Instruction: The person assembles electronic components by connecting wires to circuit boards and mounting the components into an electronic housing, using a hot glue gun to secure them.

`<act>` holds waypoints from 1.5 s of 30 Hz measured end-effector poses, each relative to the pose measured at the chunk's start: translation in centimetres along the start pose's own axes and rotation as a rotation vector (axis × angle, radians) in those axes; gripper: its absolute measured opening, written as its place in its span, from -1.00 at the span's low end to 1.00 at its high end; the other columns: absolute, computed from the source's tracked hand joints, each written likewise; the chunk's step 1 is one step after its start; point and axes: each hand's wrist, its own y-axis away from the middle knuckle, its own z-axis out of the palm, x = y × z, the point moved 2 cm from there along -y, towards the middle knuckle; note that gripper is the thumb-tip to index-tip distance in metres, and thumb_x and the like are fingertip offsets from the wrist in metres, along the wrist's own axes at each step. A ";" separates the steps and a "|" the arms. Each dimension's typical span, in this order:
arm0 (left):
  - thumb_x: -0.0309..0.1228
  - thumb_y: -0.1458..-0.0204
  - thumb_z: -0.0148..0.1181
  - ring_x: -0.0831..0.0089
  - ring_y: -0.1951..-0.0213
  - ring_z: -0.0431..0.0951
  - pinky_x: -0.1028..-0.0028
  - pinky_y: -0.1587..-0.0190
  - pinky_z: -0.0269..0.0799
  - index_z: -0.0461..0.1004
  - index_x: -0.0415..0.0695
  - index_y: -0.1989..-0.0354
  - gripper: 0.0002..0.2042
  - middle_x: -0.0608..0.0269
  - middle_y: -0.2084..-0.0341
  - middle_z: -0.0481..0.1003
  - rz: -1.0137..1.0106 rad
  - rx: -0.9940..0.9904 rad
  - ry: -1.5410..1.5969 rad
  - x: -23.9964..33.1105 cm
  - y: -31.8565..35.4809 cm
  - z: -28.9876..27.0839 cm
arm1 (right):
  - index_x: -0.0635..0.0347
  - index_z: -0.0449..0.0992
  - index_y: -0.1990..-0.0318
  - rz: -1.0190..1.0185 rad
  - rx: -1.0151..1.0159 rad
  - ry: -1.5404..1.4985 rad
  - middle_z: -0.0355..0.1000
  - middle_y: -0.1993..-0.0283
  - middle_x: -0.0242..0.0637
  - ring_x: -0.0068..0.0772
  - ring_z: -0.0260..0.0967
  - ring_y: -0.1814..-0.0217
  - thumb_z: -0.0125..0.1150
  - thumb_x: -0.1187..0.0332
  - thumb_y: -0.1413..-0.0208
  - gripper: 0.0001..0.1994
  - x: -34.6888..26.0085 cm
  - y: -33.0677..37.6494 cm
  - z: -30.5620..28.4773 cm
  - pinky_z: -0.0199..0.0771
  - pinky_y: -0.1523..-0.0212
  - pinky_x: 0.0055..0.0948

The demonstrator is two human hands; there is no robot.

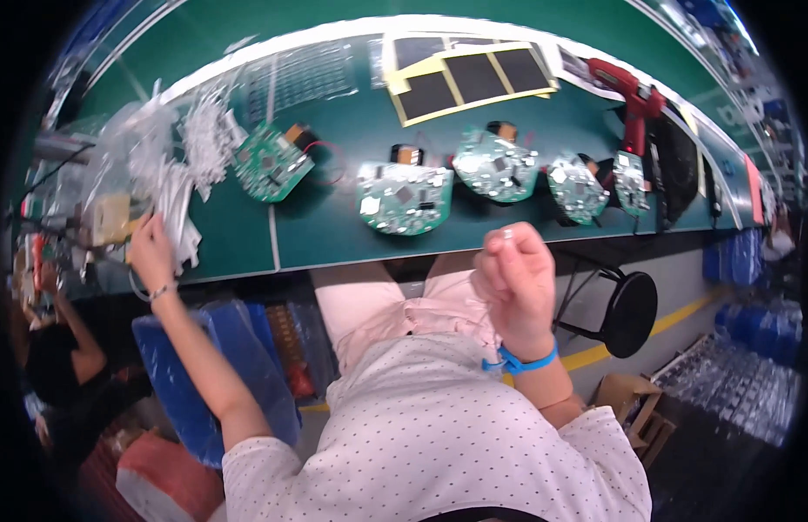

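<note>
head view: the right hand [519, 277] pinches a small pale piece [507, 234] between thumb and finger at the desk's [317, 239] near edge — perhaps so it stays clear of the green circuit boards [404, 204], spread in a loose row probably for easy reach. the left hand [151, 254] is beside the white strips [174, 204] — whether grasping, i cannot tell.

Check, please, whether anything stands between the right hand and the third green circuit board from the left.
Nothing visible does: in this view, only the green tabletop shows between the right hand and that circuit board.
</note>
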 end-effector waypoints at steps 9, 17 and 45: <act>-0.42 -0.08 -0.14 0.51 0.59 0.43 0.49 0.49 0.33 0.49 -0.23 0.31 -0.76 0.17 0.55 0.50 -0.070 0.153 0.374 9.8 4.8 -10.0 | 0.30 0.36 0.35 -0.034 -0.027 0.194 0.21 0.61 -0.51 -0.81 -0.07 0.69 0.00 0.49 -0.04 -0.94 0.7 -0.5 1.9 -0.12 0.67 -0.74; -0.60 0.23 0.12 0.43 0.74 0.33 0.48 0.67 0.25 0.43 -0.28 0.18 -0.67 0.26 0.75 0.30 0.491 -0.012 1.017 28.9 11.6 -9.5 | 0.31 0.47 0.64 -0.536 -0.049 0.957 0.11 0.77 -0.51 -0.78 -0.10 0.75 0.34 0.58 0.41 -0.87 -0.3 -2.1 3.4 -0.21 0.73 -0.68; -0.64 0.33 0.27 0.34 0.00 0.26 0.40 -0.07 0.15 0.06 -0.32 -0.09 -0.29 0.11 0.03 0.24 -0.133 -0.501 1.445 26.0 11.2 1.8 | 0.34 0.13 -0.09 -0.478 0.183 1.194 0.37 0.26 0.05 0.04 0.36 0.43 -0.06 0.41 -0.03 -0.56 4.5 -3.1 -0.2 0.37 0.47 -0.21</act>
